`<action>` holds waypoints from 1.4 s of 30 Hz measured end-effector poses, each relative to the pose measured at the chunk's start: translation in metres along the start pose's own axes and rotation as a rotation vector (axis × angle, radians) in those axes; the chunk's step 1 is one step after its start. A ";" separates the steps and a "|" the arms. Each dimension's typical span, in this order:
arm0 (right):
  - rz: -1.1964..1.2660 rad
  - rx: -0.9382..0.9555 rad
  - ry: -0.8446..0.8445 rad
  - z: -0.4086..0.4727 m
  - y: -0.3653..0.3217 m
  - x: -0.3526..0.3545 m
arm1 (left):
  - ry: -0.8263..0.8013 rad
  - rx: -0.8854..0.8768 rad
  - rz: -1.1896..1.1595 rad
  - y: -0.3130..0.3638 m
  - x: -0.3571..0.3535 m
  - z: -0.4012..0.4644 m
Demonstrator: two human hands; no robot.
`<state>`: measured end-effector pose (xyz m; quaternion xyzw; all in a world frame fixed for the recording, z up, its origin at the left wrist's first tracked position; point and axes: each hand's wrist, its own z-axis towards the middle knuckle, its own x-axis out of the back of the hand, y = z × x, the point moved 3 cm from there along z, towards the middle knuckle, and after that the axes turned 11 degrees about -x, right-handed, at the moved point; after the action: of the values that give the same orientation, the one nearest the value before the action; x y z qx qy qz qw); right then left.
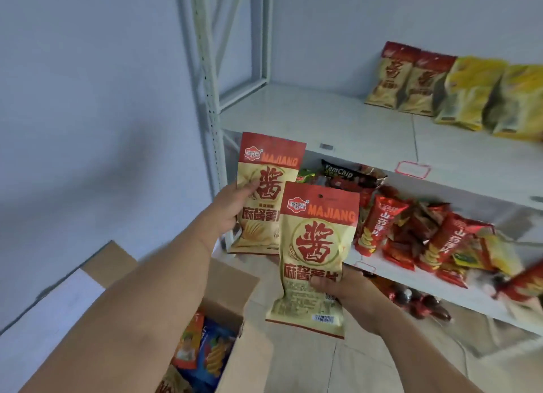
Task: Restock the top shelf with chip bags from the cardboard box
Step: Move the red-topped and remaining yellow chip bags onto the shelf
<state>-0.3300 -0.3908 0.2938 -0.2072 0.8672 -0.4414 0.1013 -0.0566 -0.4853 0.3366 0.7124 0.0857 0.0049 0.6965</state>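
White shelf point(338, 122); bag point(317, 245) in right hand point(338, 284)

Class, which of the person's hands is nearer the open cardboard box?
Left. The left hand and its forearm reach directly above the open brown cardboard box; the right hand holds its bag farther right, toward the shelves.

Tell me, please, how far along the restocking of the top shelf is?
Partly done: four bags, two red-and-beige and two yellow, already stand at the right of the top shelf, whose left part is bare. In hand: the left hand and the right hand each hold a Majiang bag, neither shelved yet. Left: the cardboard box still shows packets inside.
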 end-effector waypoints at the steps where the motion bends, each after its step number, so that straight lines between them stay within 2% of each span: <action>1: 0.012 0.011 0.014 0.001 -0.007 0.022 | -0.032 -0.006 0.004 0.006 -0.024 0.016; 10: 0.104 0.100 0.099 0.029 -0.077 0.234 | -0.174 -0.057 -0.002 0.047 -0.235 0.169; 17: 0.108 0.164 0.134 0.052 -0.143 0.361 | -0.240 -0.122 -0.009 0.073 -0.341 0.268; 24: 0.125 0.223 0.176 0.099 -0.195 0.438 | -0.255 -0.148 -0.015 0.082 -0.388 0.374; 34: 0.217 0.214 0.267 0.230 -0.285 0.516 | -0.348 -0.154 -0.015 0.079 -0.413 0.585; 42: 0.273 0.222 0.290 0.301 -0.332 0.553 | -0.192 -0.135 0.018 0.062 -0.430 0.684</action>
<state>-0.6267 -1.0307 0.3879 -0.0100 0.8388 -0.5414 0.0564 -0.3867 -1.2202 0.4267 0.6620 0.0118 -0.0512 0.7477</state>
